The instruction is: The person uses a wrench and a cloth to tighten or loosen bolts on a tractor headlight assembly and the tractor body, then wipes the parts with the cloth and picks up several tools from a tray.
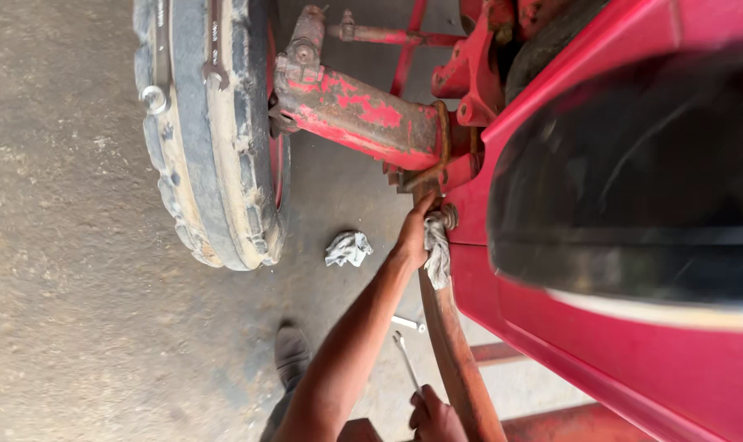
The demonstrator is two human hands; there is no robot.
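The left hand [412,233] is pressing a grey rag [437,252] against the upper end of the rusty rod [457,352], just below the axle housing [359,115]. The right hand [435,417], nearer the rod's lower end, is gripping a wrench [406,358] lying parallel beside the rod.

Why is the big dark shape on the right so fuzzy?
In the head view, the dark curved panel sits close to the camera and is blurred, with a soft sheen; the tyre, the rag and the hand are sharp in even light.
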